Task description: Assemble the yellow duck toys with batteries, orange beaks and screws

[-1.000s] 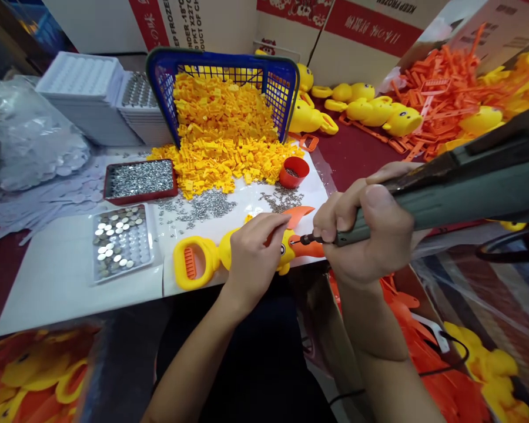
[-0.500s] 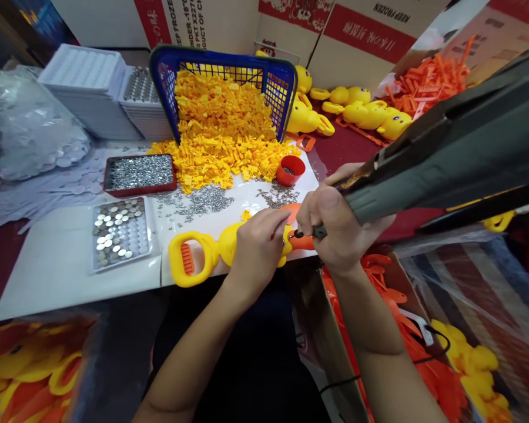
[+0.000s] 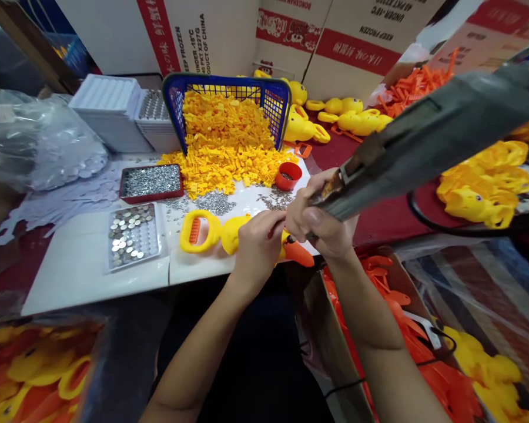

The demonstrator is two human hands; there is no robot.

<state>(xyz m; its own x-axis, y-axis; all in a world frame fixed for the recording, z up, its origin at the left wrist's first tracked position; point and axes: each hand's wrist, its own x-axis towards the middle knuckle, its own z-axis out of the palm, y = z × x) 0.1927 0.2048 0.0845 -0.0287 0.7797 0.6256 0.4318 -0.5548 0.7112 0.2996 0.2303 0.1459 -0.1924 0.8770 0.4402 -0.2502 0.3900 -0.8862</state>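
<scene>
In the head view, a yellow toy (image 3: 230,234) is held down at the near edge of the white sheet (image 3: 92,282) by the left hand (image 3: 259,249), its fingers closed over the toy's middle. The ring handle (image 3: 200,231) is turned left, the orange bill (image 3: 298,254) right. A dark driver (image 3: 414,141) is gripped near its front end by the right hand (image 3: 324,229), with the fingers wrapped around it. Its nose is brought to the toy's head, just beside the left hand; whether the tip is seated cannot be told, being hidden by the fingers. Beyond the hands, loose screws (image 3: 277,198) are scattered near a red cup (image 3: 287,184), and yellow clips (image 3: 229,161) are spilled from a tipped blue basket (image 3: 171,108).
</scene>
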